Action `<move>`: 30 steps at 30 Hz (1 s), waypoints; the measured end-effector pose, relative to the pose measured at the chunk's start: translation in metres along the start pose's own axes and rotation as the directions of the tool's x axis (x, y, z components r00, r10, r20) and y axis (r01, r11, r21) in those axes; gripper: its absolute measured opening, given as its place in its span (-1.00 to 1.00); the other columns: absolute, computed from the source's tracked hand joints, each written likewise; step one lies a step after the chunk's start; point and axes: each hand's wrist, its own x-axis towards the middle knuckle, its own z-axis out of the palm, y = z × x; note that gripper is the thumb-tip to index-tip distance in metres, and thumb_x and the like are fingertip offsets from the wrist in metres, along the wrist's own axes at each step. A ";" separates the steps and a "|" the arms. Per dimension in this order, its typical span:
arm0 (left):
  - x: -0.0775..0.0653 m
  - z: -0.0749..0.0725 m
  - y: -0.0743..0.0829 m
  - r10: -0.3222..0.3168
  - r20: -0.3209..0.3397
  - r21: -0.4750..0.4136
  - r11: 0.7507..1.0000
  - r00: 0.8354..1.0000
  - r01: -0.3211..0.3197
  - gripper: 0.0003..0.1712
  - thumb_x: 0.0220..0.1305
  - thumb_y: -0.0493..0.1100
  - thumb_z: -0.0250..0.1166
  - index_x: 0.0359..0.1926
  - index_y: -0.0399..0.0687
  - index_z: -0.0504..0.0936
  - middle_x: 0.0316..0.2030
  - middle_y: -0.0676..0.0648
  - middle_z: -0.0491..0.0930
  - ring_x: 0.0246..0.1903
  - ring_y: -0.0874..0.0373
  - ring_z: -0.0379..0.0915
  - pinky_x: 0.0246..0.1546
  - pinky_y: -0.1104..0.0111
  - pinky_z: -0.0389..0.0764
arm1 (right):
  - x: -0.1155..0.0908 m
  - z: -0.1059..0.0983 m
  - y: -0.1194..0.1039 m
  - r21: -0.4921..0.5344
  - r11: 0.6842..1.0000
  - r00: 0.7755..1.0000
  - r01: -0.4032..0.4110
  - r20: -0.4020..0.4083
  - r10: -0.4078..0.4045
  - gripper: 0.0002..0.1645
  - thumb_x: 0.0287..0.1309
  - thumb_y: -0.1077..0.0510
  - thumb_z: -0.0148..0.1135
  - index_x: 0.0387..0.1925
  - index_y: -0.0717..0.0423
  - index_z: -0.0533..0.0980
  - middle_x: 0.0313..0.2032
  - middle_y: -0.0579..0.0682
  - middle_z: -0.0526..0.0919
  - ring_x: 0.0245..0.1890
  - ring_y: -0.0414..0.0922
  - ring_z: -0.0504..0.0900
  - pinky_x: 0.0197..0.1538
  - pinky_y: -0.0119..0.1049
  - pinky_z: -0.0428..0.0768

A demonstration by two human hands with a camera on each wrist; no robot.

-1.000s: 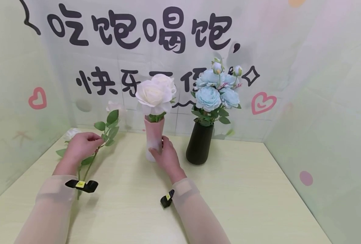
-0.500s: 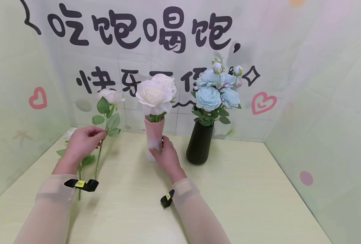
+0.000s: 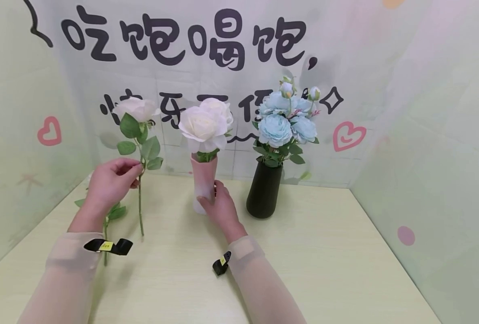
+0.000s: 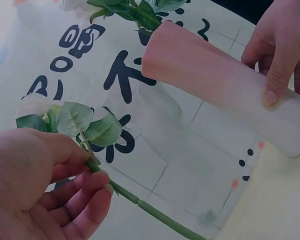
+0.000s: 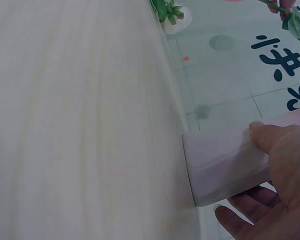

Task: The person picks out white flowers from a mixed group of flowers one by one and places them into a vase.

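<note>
In the head view my left hand (image 3: pixel 115 182) pinches the green stem of a white rose (image 3: pixel 136 109) between thumb and fingers. The rose is upright, its cut end hanging near the table. The left wrist view shows the stem (image 4: pixel 160 216) slanting down from my fingertips. My right hand (image 3: pixel 225 209) holds the lower part of a pink-and-white vase (image 3: pixel 203 173), thumb on one side and fingers on the other. White roses (image 3: pixel 206 123) with green leaves stand in that vase. The held rose is apart from the vase, to its left.
To the right stands a black vase (image 3: pixel 264 191) with light blue flowers (image 3: pixel 277 128). Another flower lies on the table (image 3: pixel 328 261) at the left, its leaves (image 3: pixel 117 212) partly hidden behind my left arm. A printed backdrop (image 3: pixel 239 81) closes the back and sides.
My left hand has lifted the white rose and turned it from slanted to upright, its bloom rising along the backdrop. My right hand and the vase have stayed put.
</note>
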 end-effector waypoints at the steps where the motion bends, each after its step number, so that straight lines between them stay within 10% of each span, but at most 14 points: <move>1: -0.001 0.000 0.002 0.004 -0.007 -0.005 1.000 1.000 -0.004 -0.64 0.46 0.02 0.19 0.04 -0.15 0.62 -0.27 -0.10 0.64 -0.42 0.11 0.61 -0.48 0.55 0.61 | 0.000 0.001 0.000 0.000 1.000 1.000 0.003 0.002 -0.003 -0.22 0.29 -0.05 0.33 0.38 0.14 0.22 0.13 0.07 0.48 0.06 -0.10 0.49 0.11 -0.07 0.54; 12: 0.004 -0.001 0.033 0.096 -0.108 -0.129 0.986 0.990 -0.110 -0.71 0.45 -0.14 0.21 -0.02 -0.29 0.62 -0.28 -0.17 0.63 -0.43 0.18 0.63 -0.43 0.57 0.65 | -0.001 0.001 0.000 -0.005 1.000 1.000 -0.001 0.012 0.001 -0.22 0.30 -0.06 0.32 0.38 0.13 0.21 0.14 0.07 0.47 0.07 -0.08 0.49 0.11 -0.07 0.54; 30: 0.026 -0.008 0.072 0.153 -0.347 -0.332 0.903 0.925 -0.274 -0.79 0.37 -0.25 0.24 -0.06 -0.27 0.66 -0.38 -0.03 0.62 -0.45 0.11 0.58 -0.47 0.55 0.66 | -0.001 0.001 0.001 -0.018 1.000 1.000 0.002 0.011 -0.002 -0.22 0.30 -0.07 0.31 0.38 0.13 0.21 0.13 0.07 0.48 0.06 -0.09 0.49 0.10 -0.08 0.54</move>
